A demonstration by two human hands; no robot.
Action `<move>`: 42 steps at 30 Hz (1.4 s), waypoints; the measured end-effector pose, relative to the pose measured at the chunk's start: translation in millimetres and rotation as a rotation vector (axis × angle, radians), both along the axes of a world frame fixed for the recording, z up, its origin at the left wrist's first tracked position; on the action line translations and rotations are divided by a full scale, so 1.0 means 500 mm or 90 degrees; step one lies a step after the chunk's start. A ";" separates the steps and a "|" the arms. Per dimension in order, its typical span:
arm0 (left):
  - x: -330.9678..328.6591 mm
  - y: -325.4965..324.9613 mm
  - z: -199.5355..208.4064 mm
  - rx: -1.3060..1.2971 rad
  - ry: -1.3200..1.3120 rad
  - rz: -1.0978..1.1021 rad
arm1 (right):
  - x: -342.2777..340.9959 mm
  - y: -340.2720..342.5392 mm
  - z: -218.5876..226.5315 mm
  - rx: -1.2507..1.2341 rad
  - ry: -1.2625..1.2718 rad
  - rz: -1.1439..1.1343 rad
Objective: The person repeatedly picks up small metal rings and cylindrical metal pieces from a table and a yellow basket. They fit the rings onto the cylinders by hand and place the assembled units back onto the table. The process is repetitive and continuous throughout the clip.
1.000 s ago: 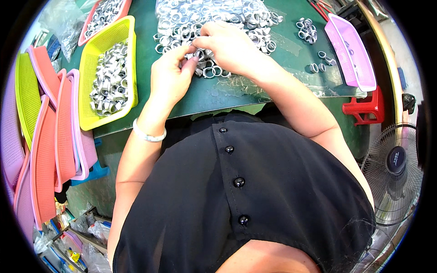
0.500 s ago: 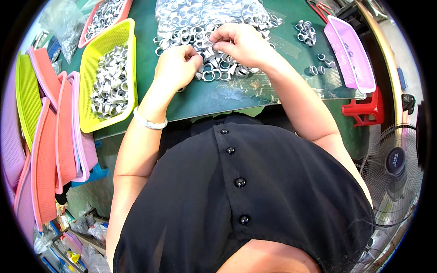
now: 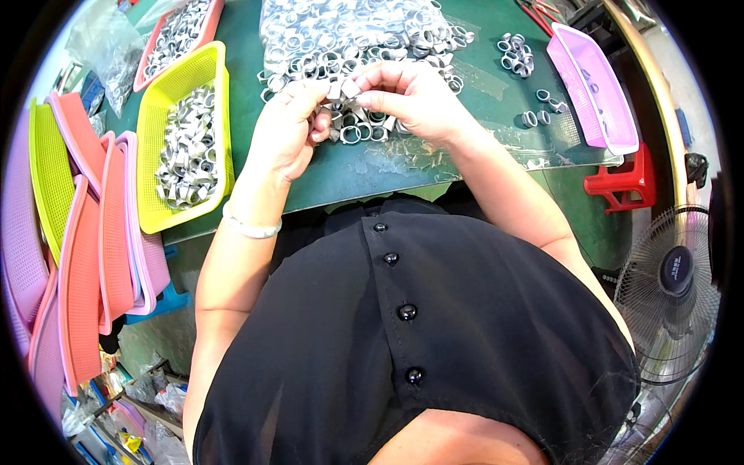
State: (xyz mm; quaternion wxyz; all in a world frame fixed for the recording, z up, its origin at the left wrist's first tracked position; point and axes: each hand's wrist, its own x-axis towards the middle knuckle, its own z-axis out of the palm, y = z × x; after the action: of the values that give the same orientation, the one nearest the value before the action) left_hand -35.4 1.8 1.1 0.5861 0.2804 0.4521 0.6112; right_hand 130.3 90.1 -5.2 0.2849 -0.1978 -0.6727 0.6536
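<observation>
Both my hands meet over a heap of silver-grey metal rings (image 3: 359,128) near the front of the green table. My left hand (image 3: 293,120) is closed, its thumb and fingers pinching a metal ring (image 3: 335,90). Close beside it, my right hand (image 3: 411,97) pinches another metal ring (image 3: 350,88) between thumb and index finger. The two rings are side by side; whether they touch I cannot tell. Behind my hands, a clear plastic bag (image 3: 349,27) full of the same rings lies at the far side of the heap.
Left stands a yellow-green basket (image 3: 147,155) of rings, with a red basket (image 3: 209,31) beyond. Stacked empty baskets (image 3: 81,271) lean at far left. On the right are a small ring group (image 3: 515,56), several loose rings, a pink basket (image 3: 573,93), a red stool (image 3: 632,182) and a fan (image 3: 674,271).
My hands were apart over the heap. They have come together, and a ring now shows at the fingertips of each.
</observation>
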 end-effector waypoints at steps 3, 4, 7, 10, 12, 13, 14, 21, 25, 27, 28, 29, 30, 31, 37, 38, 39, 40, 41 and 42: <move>0.021 -0.011 0.009 0.022 -0.023 0.012 | 0.001 -0.012 0.000 0.004 0.004 -0.018; 0.028 -0.015 0.012 0.018 0.009 0.030 | 0.002 -0.014 0.000 0.011 0.016 -0.020; 0.028 -0.023 0.011 0.063 0.074 -0.010 | 0.005 -0.020 0.000 0.031 0.030 -0.026; 0.036 -0.025 0.020 0.069 0.118 -0.013 | 0.006 -0.024 0.007 0.028 0.032 -0.027; 0.040 -0.027 0.021 0.075 0.159 -0.010 | 0.006 -0.029 0.009 0.031 0.039 -0.031; 0.040 -0.029 0.021 0.082 0.184 -0.009 | 0.006 -0.031 0.009 0.040 0.047 -0.037; 0.041 -0.029 0.020 0.089 0.209 -0.008 | 0.006 -0.033 0.010 0.049 0.054 -0.042; 0.059 -0.029 0.020 0.160 0.244 0.071 | 0.008 -0.043 0.013 -0.007 0.098 0.002; 0.029 -0.029 0.017 0.057 0.072 -0.025 | 0.015 -0.041 0.019 -0.243 0.145 0.054; 0.017 -0.031 0.019 -0.011 -0.087 -0.075 | 0.017 -0.037 0.017 -0.354 0.162 0.080; 0.020 -0.030 0.027 -0.040 -0.151 -0.091 | 0.018 -0.036 0.017 -0.393 0.162 0.088; 0.022 -0.031 0.028 -0.052 -0.169 -0.094 | 0.019 -0.036 0.017 -0.433 0.161 0.096; 0.023 -0.032 0.028 -0.064 -0.187 -0.097 | 0.014 -0.039 0.015 -0.465 0.177 0.085; 0.024 -0.033 0.028 -0.076 -0.206 -0.100 | 0.015 -0.039 0.014 -0.477 0.179 0.085; 0.017 -0.031 0.004 -0.084 -0.223 -0.125 | 0.019 -0.046 0.018 -0.419 0.108 0.043; 0.022 -0.033 0.009 -0.093 -0.203 -0.108 | 0.020 -0.049 0.023 -0.347 0.063 0.019; 0.030 -0.036 0.018 -0.102 -0.182 -0.090 | 0.020 -0.053 0.028 -0.274 0.018 -0.005; 0.036 -0.039 0.024 -0.111 -0.161 -0.075 | 0.019 -0.059 0.037 -0.227 0.010 0.005; 0.035 -0.043 0.023 -0.106 -0.158 -0.071 | 0.017 -0.067 0.048 -0.181 0.002 0.015; 0.034 -0.047 0.021 -0.102 -0.154 -0.066 | 0.016 -0.070 0.053 -0.135 -0.006 0.026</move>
State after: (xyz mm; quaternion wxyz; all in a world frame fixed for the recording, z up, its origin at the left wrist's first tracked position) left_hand -18.5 -21.5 11.5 0.6875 0.1804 0.4103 0.5713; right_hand 138.1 54.8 21.1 0.2456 -0.2164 -0.6051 0.7258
